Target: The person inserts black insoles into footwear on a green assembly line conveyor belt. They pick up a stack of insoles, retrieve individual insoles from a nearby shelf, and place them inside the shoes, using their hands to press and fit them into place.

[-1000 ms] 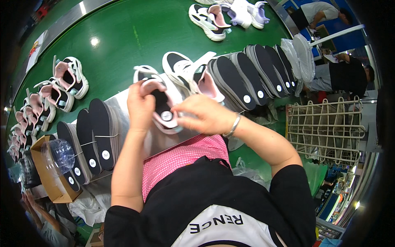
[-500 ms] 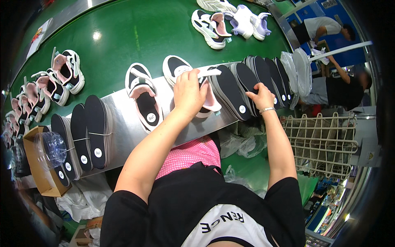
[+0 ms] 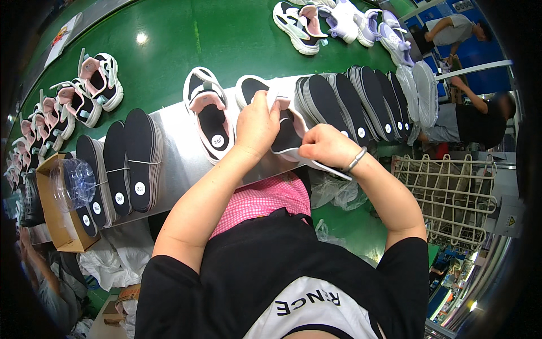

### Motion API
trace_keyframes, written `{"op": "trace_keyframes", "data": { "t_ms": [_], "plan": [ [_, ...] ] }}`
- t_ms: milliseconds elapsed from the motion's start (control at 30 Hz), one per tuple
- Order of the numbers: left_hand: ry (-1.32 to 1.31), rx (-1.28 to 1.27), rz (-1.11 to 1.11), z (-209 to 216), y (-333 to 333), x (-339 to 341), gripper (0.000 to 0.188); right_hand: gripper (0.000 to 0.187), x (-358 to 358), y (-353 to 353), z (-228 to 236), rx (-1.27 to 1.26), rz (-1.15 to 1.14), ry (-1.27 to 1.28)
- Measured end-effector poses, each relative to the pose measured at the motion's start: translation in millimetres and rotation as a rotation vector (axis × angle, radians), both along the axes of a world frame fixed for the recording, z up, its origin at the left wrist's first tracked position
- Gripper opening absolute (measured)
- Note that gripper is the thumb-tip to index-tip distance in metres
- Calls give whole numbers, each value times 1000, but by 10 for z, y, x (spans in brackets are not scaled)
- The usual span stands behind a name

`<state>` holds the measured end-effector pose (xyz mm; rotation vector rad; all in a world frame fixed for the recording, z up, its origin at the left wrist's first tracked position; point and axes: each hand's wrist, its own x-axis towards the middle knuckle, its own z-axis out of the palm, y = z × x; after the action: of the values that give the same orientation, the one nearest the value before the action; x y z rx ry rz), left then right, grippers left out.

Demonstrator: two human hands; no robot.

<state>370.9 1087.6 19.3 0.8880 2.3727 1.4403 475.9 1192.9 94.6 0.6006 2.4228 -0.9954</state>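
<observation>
Head view. Left hand lies over the upper part of a pink-and-white shoe, fingers curled around its collar, grip closed on the shoe. Right hand is a fist at the shoe's near end, grip tight on a black insole whose dark face shows inside the shoe opening; a pale edge of the insole runs out past the wrist, below a silver bangle. The shoe is held over the near edge of the steel table, just in front of the person's pink checked apron; whether it touches the table cannot be told. Just left of it a second shoe of the same kind lies on the table, insole with a round white label facing up. Behind the hands, to the right, a row of black insoles stands on edge, leaning. To the left, bundles of insoles tied with cord lie on the table, next to a cardboard box holding a clear plastic item. Beyond the table, on the green conveyor belt, more shoes: a group far left, another at top. Another person sits at right.
</observation>
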Motion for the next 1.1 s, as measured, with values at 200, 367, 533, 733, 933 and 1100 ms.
{"op": "trace_keyframes", "data": {
  "t_ms": [200, 367, 533, 733, 933, 1100],
  "plan": [
    [-14, -63, 40, 59, -44, 52, 23, 16, 143, 381, 116, -497, -387, -207],
    [-18, -42, -65, 65, 21, 181, 22, 16, 145, 67, -188, 391, 205, 156],
    [-47, -36, -50, -33, 44, 195, 23, 20, 77, -51, -422, 622, 315, 318],
    [-103, -75, -38, -40, 69, 213, 26, 35, 322, -77, 66, 675, 322, -90],
    [-123, -78, -76, -71, 83, 200, 25, 8, 165, -87, -172, 681, 508, 159],
    [-152, 27, -34, -138, 91, 225, 24, 7, 62, -7, -670, 660, 437, 189]
  ]
}}
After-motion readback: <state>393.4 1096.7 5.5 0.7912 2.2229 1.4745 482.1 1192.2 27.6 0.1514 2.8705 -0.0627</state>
